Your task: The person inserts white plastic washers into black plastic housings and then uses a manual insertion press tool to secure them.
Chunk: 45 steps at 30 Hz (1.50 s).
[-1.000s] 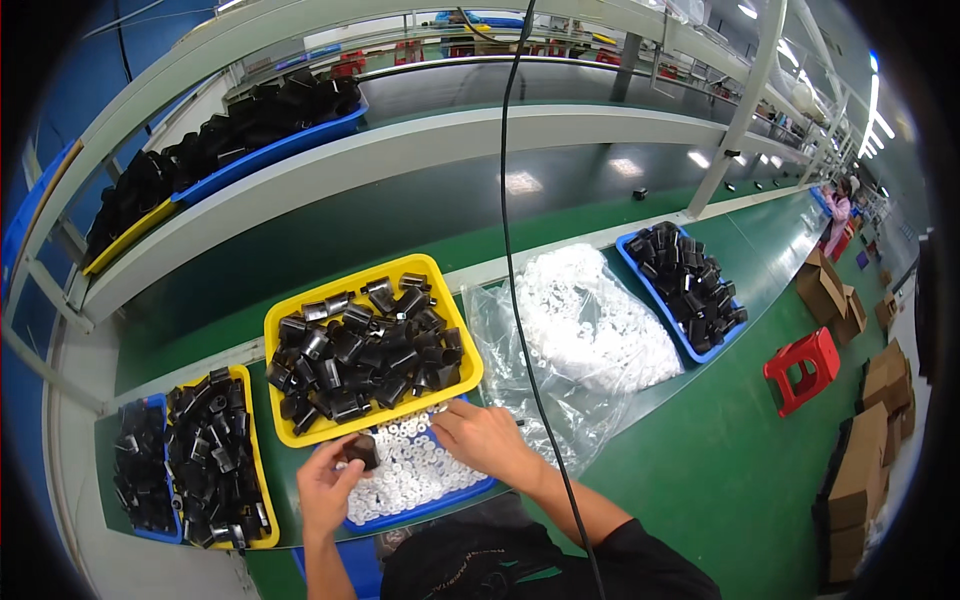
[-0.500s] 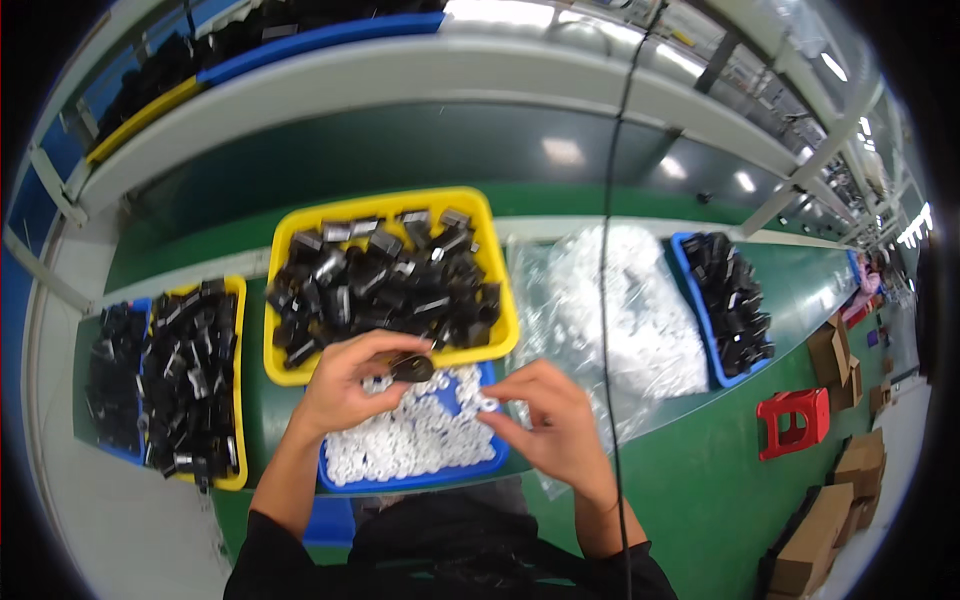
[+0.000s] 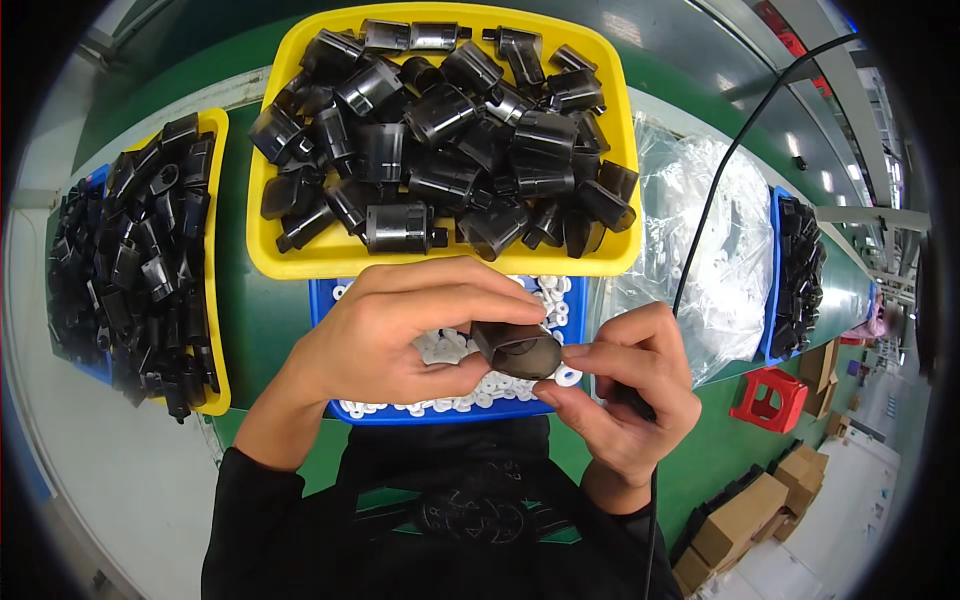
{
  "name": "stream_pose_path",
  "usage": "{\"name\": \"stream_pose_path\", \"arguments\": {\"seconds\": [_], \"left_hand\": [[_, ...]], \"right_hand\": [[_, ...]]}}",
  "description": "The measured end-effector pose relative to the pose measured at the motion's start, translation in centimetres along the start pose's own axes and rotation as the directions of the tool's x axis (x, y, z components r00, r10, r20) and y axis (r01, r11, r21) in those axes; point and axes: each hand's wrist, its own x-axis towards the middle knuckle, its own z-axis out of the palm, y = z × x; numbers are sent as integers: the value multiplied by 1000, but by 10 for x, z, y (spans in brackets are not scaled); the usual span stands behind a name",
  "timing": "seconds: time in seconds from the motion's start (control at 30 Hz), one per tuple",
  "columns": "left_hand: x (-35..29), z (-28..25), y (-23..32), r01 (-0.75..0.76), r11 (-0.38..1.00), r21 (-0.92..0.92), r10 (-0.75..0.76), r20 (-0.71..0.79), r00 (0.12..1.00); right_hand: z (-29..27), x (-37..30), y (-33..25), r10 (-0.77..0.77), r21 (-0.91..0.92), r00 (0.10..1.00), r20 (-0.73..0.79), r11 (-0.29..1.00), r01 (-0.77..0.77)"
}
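My left hand (image 3: 400, 325) grips a dark translucent plastic cup (image 3: 525, 350) between thumb and fingers, with its open mouth showing. To its right, my right hand (image 3: 645, 390) pinches a small white ring (image 3: 568, 376) between thumb and index finger, right beside the cup's rim. Whether the ring touches the cup I cannot tell. Below both hands lies a blue tray (image 3: 350, 414) of loose white rings, partly hidden by my left hand. Just beyond it, a yellow bin (image 3: 440, 264) is heaped with similar dark plastic cups.
At the left stands another yellow bin (image 3: 212, 330) full of dark parts. A clear plastic bag (image 3: 715, 240) of white pieces lies to the right, with a blue tray (image 3: 772, 290) of dark parts past it. A black cable (image 3: 715, 190) hangs across. A red stool (image 3: 768, 400) and cardboard boxes (image 3: 738, 515) stand on the floor.
The view has moved closer to the trays. My right hand has come leftward from over the white rings to the cup's rim. The cup stays in my left hand, its mouth now visible.
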Motion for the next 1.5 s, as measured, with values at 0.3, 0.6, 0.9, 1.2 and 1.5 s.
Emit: {"name": "stream_pose_path", "arguments": {"seconds": [0.3, 0.6, 0.9, 1.2, 1.5], "left_hand": [[-2, 3, -4, 5, 999, -49, -4, 18, 1000], [0, 2, -6, -40, 999, 5, 40, 65, 997], [-1, 7, -4, 23, 999, -34, -19, 114, 993], [0, 15, 0, 82, 997, -5, -81, 114, 990], [-3, 15, -2, 63, 997, 47, -66, 71, 995]], "right_hand": [[4, 4, 4, 13, 8, 997, 77, 1000, -13], [3, 6, 5, -23, -18, 997, 73, 1000, 25], [5, 6, 3, -167, -20, 975, 144, 985, 172], [-2, 21, -17, -351, 609, 929, -118, 713, 347], [19, 17, -32, -228, 639, 959, -171, 715, 283]]}}
